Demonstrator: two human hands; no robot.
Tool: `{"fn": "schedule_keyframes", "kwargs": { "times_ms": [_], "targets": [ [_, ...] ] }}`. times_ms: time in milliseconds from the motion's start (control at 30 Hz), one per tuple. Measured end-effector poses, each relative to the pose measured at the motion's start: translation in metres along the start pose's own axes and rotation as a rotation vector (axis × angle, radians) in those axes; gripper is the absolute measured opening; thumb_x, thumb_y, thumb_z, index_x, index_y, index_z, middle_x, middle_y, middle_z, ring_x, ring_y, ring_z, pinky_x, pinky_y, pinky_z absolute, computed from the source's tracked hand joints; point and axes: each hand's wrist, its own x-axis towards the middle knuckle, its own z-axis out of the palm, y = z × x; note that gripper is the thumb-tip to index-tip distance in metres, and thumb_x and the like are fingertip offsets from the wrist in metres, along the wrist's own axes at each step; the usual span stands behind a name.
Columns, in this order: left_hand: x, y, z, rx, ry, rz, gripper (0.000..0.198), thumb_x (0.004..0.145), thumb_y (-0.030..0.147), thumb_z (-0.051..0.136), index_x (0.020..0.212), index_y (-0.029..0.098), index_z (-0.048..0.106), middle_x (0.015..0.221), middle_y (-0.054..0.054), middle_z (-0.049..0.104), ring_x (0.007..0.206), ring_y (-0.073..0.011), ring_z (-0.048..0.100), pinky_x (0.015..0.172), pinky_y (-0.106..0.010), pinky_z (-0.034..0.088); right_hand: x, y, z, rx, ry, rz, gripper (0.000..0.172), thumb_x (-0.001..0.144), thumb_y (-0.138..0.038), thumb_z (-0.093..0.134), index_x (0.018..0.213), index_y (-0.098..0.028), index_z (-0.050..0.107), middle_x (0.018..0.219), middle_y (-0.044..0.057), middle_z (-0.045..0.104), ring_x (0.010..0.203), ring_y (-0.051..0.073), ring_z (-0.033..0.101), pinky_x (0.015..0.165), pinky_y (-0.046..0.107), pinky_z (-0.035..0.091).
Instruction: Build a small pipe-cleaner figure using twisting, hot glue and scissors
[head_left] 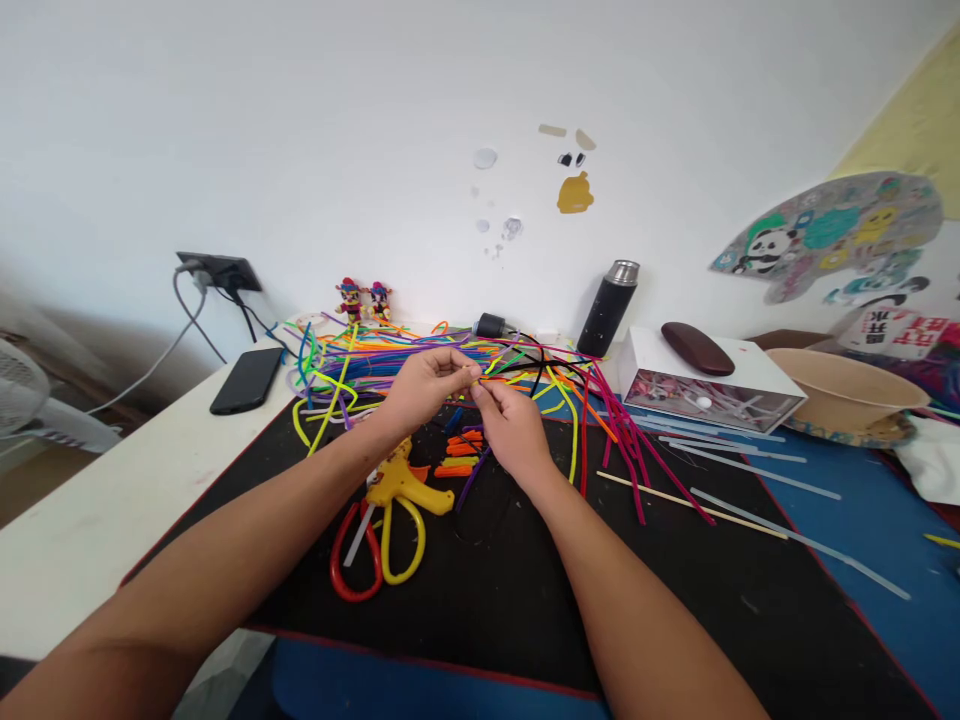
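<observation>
the left hand [431, 393] and right hand [517, 432] meet over the middle of the mat [675, 590], fingertips pinched together, apparently sharing one small piece; the fingers cover it, so i cannot tell its shape. a two-handed pinch suits something this tiny, perhaps one hand steadying while the other works it.

just below, folded orange and yellow pieces [457, 467] lie in a short stack, probably kept together so they don't mix with the loose lengths. nearer the person, a yellow glue gun [405, 487] rests over scissors [357, 596], whose handle loops face the body, handy for either hand. a glue stick pokes from the gun's back.

behind the hands, fuzzy stems [390, 362] of many colours heap along the wall side, likely to leave working room in front. magenta stems [673, 475] fan out to the right, beside a thin wooden stick [690, 504] and translucent sticks [799, 543]. farther out stand a dark flask [609, 310] and a white box [720, 400]; a phone [247, 382] lies off the mat at left.
</observation>
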Motion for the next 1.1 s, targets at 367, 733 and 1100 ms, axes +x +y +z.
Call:
{"fn": "schedule_keyframes", "kwargs": {
  "times_ms": [367,733,1100],
  "targets": [
    [0.003,-0.010,0.000,-0.165,-0.029,-0.066,0.043,0.068,0.050,0.094,0.082,0.014,0.075,0.068,-0.001,0.068,0.060,-0.0121,0.057,0.062,-0.026,0.047,0.001,0.007,0.003,0.013,-0.015,0.055,0.035,0.100,-0.047,0.056,0.076,-0.022,0.066,0.061,-0.002,0.056,0.059,0.017,0.049,0.059,0.028,0.033],
    [0.006,-0.016,-0.008,-0.292,-0.103,-0.174,0.044,0.064,0.043,0.099,0.087,0.014,0.074,0.072,0.000,0.068,0.059,-0.0084,0.054,0.059,-0.022,0.041,0.000,0.000,-0.001,-0.001,0.031,0.075,0.037,0.100,-0.051,0.055,0.079,-0.022,0.065,0.054,-0.004,0.048,0.052,0.016,0.043,0.054,0.028,0.030],
    [0.008,-0.015,-0.011,-0.308,-0.091,-0.225,0.046,0.058,0.047,0.100,0.075,0.013,0.075,0.068,0.000,0.066,0.060,-0.0092,0.055,0.062,-0.023,0.042,-0.003,0.005,0.003,0.069,-0.054,0.102,0.039,0.100,-0.059,0.056,0.093,-0.022,0.066,0.052,-0.008,0.045,0.046,0.013,0.040,0.049,0.026,0.030]
  ]
}}
